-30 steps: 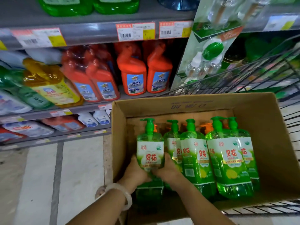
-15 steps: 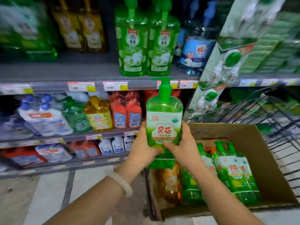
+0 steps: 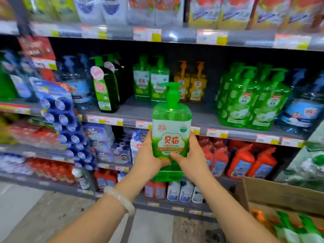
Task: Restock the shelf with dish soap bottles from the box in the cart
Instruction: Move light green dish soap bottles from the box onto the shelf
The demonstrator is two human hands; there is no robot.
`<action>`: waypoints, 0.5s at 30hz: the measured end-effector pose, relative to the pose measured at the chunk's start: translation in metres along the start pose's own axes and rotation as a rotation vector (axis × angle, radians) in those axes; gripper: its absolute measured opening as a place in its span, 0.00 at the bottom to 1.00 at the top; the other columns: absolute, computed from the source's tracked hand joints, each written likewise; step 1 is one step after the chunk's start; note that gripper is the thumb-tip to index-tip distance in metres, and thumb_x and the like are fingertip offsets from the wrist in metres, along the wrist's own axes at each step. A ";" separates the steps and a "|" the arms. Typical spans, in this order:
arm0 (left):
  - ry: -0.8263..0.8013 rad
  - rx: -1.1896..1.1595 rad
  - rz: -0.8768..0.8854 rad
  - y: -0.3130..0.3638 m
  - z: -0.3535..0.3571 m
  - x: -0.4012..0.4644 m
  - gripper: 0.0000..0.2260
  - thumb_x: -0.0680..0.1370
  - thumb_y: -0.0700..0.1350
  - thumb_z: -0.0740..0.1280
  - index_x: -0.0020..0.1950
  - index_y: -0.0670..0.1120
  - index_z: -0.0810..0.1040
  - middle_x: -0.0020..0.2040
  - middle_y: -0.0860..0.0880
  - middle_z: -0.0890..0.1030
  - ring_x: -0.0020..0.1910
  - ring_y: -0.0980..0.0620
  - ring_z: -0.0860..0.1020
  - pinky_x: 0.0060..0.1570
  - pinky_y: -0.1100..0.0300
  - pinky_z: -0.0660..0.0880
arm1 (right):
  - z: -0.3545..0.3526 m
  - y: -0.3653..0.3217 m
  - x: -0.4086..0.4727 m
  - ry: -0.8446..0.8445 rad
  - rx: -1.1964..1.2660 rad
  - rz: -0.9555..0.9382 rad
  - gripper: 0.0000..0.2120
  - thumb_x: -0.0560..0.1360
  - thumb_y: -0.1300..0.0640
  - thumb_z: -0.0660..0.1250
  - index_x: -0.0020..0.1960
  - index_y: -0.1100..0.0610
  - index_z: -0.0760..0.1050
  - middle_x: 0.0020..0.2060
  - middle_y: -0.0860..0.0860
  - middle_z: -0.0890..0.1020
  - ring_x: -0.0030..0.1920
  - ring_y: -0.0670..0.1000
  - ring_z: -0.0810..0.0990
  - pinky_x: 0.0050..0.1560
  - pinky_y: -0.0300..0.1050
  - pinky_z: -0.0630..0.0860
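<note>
Green soap bottle [image 3: 171,134] upright, mid-air before shelf [image 3: 206,118], clamped between left hand [image 3: 149,157] and right hand [image 3: 190,157]. Best kept level, lifted over shelf edge, set beside matching bottles [image 3: 150,81], label outward. Box [image 3: 284,199] low right.

Two amber-orange pump bottles [image 3: 191,85] stand side by side toward the back of the middle level, with a tall dark-green bottle bearing a pink round sticker [image 3: 105,88] off to their left. A hanging strip of blue cups in clear blister packs [image 3: 66,127] dangles at the left, and red-orange angled-neck plastic bottles [image 3: 249,160] crowd the lower right level. Orange-and-yellow price tags [image 3: 147,34] line the grey rails.
</note>
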State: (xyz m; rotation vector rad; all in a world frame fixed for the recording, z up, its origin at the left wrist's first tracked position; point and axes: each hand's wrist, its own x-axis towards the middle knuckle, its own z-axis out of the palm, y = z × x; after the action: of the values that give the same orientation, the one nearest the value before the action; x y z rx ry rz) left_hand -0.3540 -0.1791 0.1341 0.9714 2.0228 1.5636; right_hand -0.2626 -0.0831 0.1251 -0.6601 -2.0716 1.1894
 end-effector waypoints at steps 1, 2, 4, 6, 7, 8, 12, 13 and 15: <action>0.020 0.016 0.007 -0.001 -0.014 0.003 0.40 0.65 0.31 0.74 0.71 0.51 0.63 0.55 0.53 0.79 0.52 0.53 0.78 0.49 0.63 0.76 | 0.013 -0.007 0.007 -0.009 0.005 -0.012 0.35 0.67 0.68 0.72 0.70 0.52 0.64 0.53 0.41 0.75 0.55 0.41 0.74 0.52 0.26 0.68; 0.036 0.024 0.017 -0.002 -0.027 0.008 0.40 0.65 0.32 0.75 0.71 0.51 0.63 0.56 0.52 0.80 0.53 0.52 0.79 0.52 0.60 0.77 | 0.024 -0.013 0.014 -0.020 0.010 -0.021 0.35 0.68 0.68 0.72 0.70 0.51 0.63 0.52 0.40 0.75 0.55 0.41 0.74 0.50 0.25 0.68; 0.067 0.013 0.032 -0.006 -0.048 0.021 0.39 0.64 0.31 0.74 0.70 0.50 0.64 0.56 0.50 0.80 0.54 0.51 0.79 0.55 0.54 0.77 | 0.044 -0.020 0.031 -0.036 0.018 -0.032 0.35 0.68 0.67 0.72 0.69 0.50 0.63 0.52 0.40 0.75 0.55 0.41 0.75 0.52 0.30 0.69; 0.093 0.017 0.047 -0.014 -0.064 0.039 0.38 0.64 0.31 0.75 0.69 0.50 0.65 0.56 0.50 0.81 0.53 0.52 0.80 0.53 0.56 0.77 | 0.061 -0.024 0.049 -0.046 0.018 -0.039 0.35 0.69 0.66 0.72 0.70 0.49 0.62 0.52 0.39 0.75 0.55 0.40 0.74 0.54 0.34 0.69; 0.100 0.024 0.053 -0.018 -0.071 0.050 0.38 0.64 0.31 0.75 0.69 0.51 0.64 0.56 0.50 0.80 0.52 0.53 0.80 0.51 0.59 0.78 | 0.069 -0.025 0.060 -0.052 0.021 -0.043 0.35 0.69 0.66 0.71 0.70 0.49 0.62 0.53 0.39 0.75 0.55 0.41 0.74 0.55 0.35 0.69; 0.106 0.027 0.062 -0.022 -0.077 0.062 0.39 0.64 0.31 0.75 0.70 0.51 0.64 0.56 0.51 0.80 0.51 0.54 0.79 0.49 0.62 0.78 | 0.077 -0.025 0.072 -0.056 0.029 -0.047 0.35 0.69 0.67 0.71 0.70 0.49 0.62 0.54 0.40 0.76 0.55 0.42 0.75 0.56 0.37 0.70; 0.126 0.042 0.112 -0.037 -0.098 0.122 0.41 0.64 0.31 0.75 0.70 0.53 0.62 0.53 0.58 0.79 0.49 0.60 0.79 0.48 0.66 0.77 | 0.105 -0.018 0.130 -0.044 0.062 -0.065 0.36 0.69 0.68 0.70 0.71 0.50 0.61 0.58 0.44 0.75 0.58 0.43 0.74 0.60 0.40 0.71; 0.132 0.043 0.125 -0.041 -0.102 0.140 0.41 0.64 0.31 0.75 0.70 0.53 0.62 0.52 0.60 0.79 0.48 0.63 0.78 0.47 0.69 0.77 | 0.112 -0.016 0.146 -0.037 0.066 -0.067 0.37 0.69 0.68 0.70 0.72 0.51 0.60 0.59 0.44 0.75 0.59 0.43 0.74 0.60 0.40 0.71; 0.138 0.024 0.144 -0.045 -0.110 0.176 0.42 0.64 0.30 0.74 0.71 0.53 0.62 0.54 0.58 0.79 0.51 0.62 0.78 0.50 0.66 0.77 | 0.124 -0.012 0.180 -0.017 0.073 -0.080 0.37 0.69 0.69 0.70 0.72 0.51 0.60 0.58 0.43 0.74 0.58 0.42 0.73 0.59 0.36 0.70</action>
State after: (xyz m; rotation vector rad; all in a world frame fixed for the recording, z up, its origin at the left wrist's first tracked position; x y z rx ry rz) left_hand -0.5608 -0.1301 0.1400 1.0657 2.1100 1.7283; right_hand -0.4750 -0.0318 0.1405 -0.5295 -2.0388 1.2224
